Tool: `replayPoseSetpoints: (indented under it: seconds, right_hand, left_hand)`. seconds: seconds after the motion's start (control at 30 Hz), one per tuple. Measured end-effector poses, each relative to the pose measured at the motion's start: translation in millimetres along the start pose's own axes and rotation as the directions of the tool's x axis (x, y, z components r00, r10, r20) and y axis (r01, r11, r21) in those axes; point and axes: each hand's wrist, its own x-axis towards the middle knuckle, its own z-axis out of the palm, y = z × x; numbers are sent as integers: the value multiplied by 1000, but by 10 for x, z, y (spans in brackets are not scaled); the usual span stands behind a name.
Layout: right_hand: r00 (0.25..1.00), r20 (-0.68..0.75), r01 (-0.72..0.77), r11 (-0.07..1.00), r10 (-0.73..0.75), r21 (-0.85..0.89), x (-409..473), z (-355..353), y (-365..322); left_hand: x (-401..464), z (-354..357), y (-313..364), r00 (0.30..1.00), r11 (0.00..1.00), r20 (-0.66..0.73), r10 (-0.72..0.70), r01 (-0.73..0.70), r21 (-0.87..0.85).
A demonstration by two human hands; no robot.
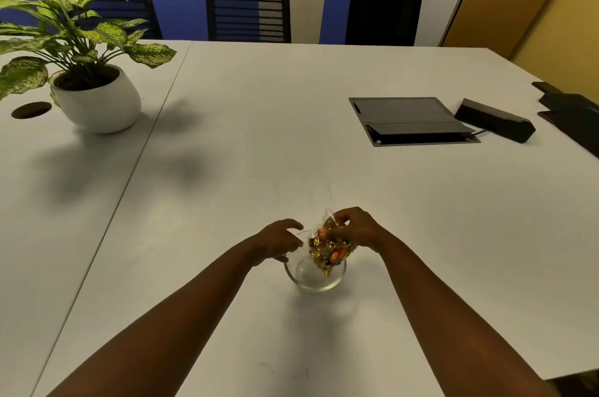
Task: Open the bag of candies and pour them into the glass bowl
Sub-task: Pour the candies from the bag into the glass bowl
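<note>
A clear glass bowl (312, 281) stands on the white table near me. Above it hangs a clear plastic bag of candies (327, 249) in gold and orange wrappers, tilted with its lower end over the bowl's mouth. My right hand (355, 229) grips the bag's upper part. At the bowl's left rim my left hand (280, 241) has its fingers curled around the glass. A few candies hang at the bag's low end inside the bowl's rim. The bowl's bottom looks bare.
A potted plant in a white pot (97, 104) stands at the far left beside a round cable hole (31, 110). A grey cable hatch (411, 121) and a black device (494, 119) lie at the far right. Three black chairs (248, 9) line the far edge.
</note>
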Motion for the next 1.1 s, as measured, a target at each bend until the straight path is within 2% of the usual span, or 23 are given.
replayPoseSetpoints:
  seconds: [0.1, 0.33, 0.57, 0.77, 0.97, 1.1]
  right_hand:
    - [998, 15, 56, 991, -54, -119, 1, 20, -101]
    - [988, 153, 60, 986, -36, -156, -10, -40, -245]
    - [986, 145, 110, 976, -84, -185, -29, -132, -408]
    - [976, 170, 168, 970, -138, -176, -67, -233, -591]
    - [974, 143, 198, 966, -175, -164, -64, -307, -698]
    - [967, 68, 254, 954, -246, -159, -69, -281, -693]
  left_hand:
    - [-19, 47, 33, 1000, 984, 0, 19, -19, 179]
    - [8, 48, -30, 985, 913, -73, 155, -115, 390]
    - [47, 7, -70, 944, 896, -174, 279, -191, 401]
    - [9, 3, -46, 912, 899, -184, 367, -296, 323]
    - [-14, -2, -41, 882, 909, -249, 400, -347, 231]
    - [-19, -45, -61, 871, 920, -297, 390, -361, 151]
